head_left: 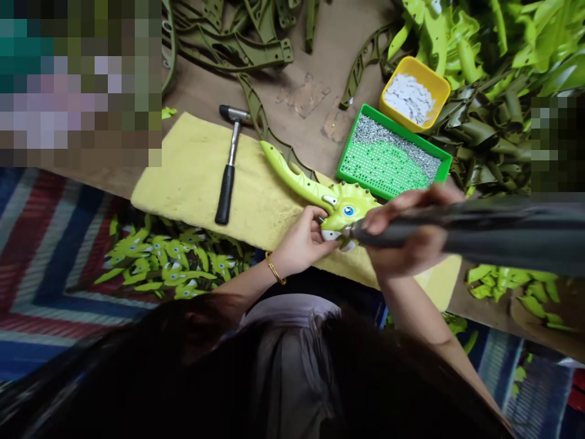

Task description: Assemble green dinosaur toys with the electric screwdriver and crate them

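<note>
My left hand point(301, 241) grips the head of a lime-green plastic dinosaur-shaped toy part point(292, 177), which has a blue-and-white eye sticker and white horn pieces. My right hand point(402, 231) is closed around a thick grey rotary tool point(393, 231), with its tip at the part's white lower horn. The part rests on a yellow foam pad point(192, 177). A claw-free hammer point(227, 164) with a black grip lies on that pad, left of my hands.
A green pegged tray point(350, 140) holds several small metal pins, and a yellow box point(425, 70) holds white pieces. Heaps of green parts point(479, 49) lie at top right, olive frames point(237, 52) at the top, and more parts point(164, 262) on a striped mat point(55, 256).
</note>
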Available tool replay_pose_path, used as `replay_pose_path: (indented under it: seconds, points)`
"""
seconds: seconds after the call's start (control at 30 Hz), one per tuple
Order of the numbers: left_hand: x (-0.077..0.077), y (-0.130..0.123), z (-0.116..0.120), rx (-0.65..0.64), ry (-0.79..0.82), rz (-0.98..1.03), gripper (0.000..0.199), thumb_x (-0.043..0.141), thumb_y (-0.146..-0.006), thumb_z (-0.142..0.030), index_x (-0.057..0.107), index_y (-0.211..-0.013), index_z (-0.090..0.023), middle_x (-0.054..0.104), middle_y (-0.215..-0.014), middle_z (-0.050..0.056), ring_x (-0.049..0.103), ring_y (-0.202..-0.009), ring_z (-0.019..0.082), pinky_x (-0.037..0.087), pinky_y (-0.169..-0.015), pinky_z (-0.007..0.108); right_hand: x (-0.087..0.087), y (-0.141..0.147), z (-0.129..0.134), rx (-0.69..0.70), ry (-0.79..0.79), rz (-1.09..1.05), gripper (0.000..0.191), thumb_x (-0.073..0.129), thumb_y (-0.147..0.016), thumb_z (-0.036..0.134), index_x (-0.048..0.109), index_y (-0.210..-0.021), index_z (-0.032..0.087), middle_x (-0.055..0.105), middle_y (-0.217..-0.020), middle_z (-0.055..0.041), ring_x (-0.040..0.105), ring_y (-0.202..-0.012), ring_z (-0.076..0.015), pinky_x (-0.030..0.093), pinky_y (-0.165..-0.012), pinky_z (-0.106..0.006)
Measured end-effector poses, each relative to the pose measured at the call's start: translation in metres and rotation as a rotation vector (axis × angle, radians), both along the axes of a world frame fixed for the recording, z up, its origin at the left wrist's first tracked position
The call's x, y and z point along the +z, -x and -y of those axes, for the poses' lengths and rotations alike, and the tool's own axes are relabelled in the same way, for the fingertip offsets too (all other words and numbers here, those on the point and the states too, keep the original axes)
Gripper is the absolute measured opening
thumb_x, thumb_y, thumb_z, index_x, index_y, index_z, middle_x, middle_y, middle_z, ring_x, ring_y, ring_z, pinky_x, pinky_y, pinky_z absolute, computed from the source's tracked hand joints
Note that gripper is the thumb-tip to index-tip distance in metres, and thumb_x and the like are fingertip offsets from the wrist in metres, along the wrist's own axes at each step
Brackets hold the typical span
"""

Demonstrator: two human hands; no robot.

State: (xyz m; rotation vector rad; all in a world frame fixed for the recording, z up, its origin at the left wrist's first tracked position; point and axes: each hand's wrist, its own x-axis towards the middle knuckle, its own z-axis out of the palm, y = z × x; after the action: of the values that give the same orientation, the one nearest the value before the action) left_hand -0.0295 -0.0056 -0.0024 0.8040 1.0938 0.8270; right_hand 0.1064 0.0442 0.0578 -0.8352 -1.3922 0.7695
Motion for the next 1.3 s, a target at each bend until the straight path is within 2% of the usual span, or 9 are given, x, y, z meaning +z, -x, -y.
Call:
replay_pose_path:
  seconds: [0.1,0.2,0.33,0.5,0.67,0.8,0.97,1.1,1.3]
  points:
    - [0.010,-0.002,0.001,-0.120,-0.199,-0.538,0.048,0.073,-0.072,-0.033,0.045,-0.109,-0.019,0.064,-0.089,0.007,0.067,-0.080,0.026,0.051,-0.068,0.035,-0.001,-0.003,-0.048,-0.343,-0.282,-0.193,0.022,0.056,-0.088,0.046,0.063,-0.105,0.033,0.056,-0.085,0.0039,0.048,-0.044,-0.0016,0.035,-0.035,-0.019]
    - [0.014,-0.009,0.001,-0.218,-0.318,-0.926,0.037,0.067,-0.077,-0.037,0.052,-0.103,-0.016,0.063,-0.097,0.013,0.066,-0.090,0.031,0.050,-0.073,0.038,-0.024,-0.012,-0.088,-0.533,-0.276,-0.126,0.023,0.058,-0.089,0.042,0.058,-0.105,0.026,0.057,-0.087,0.0028,0.050,-0.047,-0.0013,0.042,-0.043,-0.019]
    - [0.007,-0.012,0.005,-0.272,-0.414,-1.044,0.040,0.063,-0.080,-0.045,0.056,-0.104,-0.014,0.063,-0.092,0.013,0.065,-0.083,0.028,0.049,-0.068,0.034,-0.053,-0.021,-0.105,-0.629,-0.191,0.046,0.038,0.049,-0.091,0.053,0.052,-0.116,0.024,0.054,-0.091,0.0003,0.051,-0.051,-0.0039,0.050,-0.051,-0.026]
    - [-0.001,-0.008,0.010,-0.252,-0.532,-1.041,0.044,0.063,-0.080,-0.045,0.057,-0.111,-0.014,0.064,-0.094,0.013,0.065,-0.078,0.025,0.048,-0.064,0.031,-0.058,-0.019,-0.098,-0.570,-0.183,-0.036,0.036,0.057,-0.086,0.052,0.054,-0.108,0.023,0.056,-0.090,0.0002,0.051,-0.049,-0.0045,0.048,-0.048,-0.026]
    - [0.002,-0.009,0.009,-0.169,-0.469,-0.947,0.037,0.071,-0.071,-0.041,0.058,-0.096,-0.017,0.062,-0.084,0.010,0.063,-0.073,0.024,0.047,-0.060,0.031,-0.055,-0.022,-0.099,-0.554,-0.152,-0.010,0.028,0.058,-0.086,0.046,0.055,-0.105,0.026,0.058,-0.093,0.0004,0.055,-0.050,-0.0072,0.050,-0.049,-0.027]
    - [0.008,0.010,-0.003,-0.123,-0.151,-0.494,0.050,0.077,-0.068,-0.043,0.050,-0.102,-0.018,0.063,-0.074,0.003,0.064,-0.063,0.019,0.052,-0.057,0.030,-0.027,-0.021,-0.094,-0.470,-0.281,-0.181,0.024,0.063,-0.085,0.036,0.060,-0.104,0.024,0.062,-0.086,0.0019,0.053,-0.045,-0.0036,0.043,-0.041,-0.020]
    - [0.008,0.041,-0.036,0.344,0.171,-0.044,0.039,0.074,-0.075,-0.034,0.044,-0.093,-0.017,0.067,-0.070,0.003,0.068,-0.057,0.016,0.059,-0.057,0.028,0.007,0.000,-0.052,-0.162,-0.244,-0.322,0.027,0.068,-0.081,0.039,0.066,-0.106,0.026,0.062,-0.085,0.0028,0.055,-0.045,-0.0037,0.042,-0.036,-0.019]
    - [0.005,0.047,-0.054,0.329,0.228,0.038,0.029,0.070,-0.078,-0.023,0.052,-0.097,-0.012,0.069,-0.073,0.006,0.070,-0.056,0.016,0.060,-0.056,0.025,-0.004,0.012,-0.026,0.040,-0.129,-0.186,0.036,0.067,-0.081,0.044,0.061,-0.115,0.034,0.061,-0.090,0.0031,0.058,-0.050,-0.0062,0.049,-0.041,-0.022]
    - [0.005,0.046,-0.052,0.345,0.229,0.128,0.027,0.074,-0.074,-0.019,0.057,-0.093,-0.010,0.072,-0.085,0.009,0.072,-0.069,0.016,0.062,-0.065,0.026,-0.031,0.014,-0.029,0.097,-0.124,-0.039,0.041,0.063,-0.081,0.051,0.054,-0.119,0.039,0.061,-0.085,0.0035,0.053,-0.046,-0.0077,0.047,-0.038,-0.024]
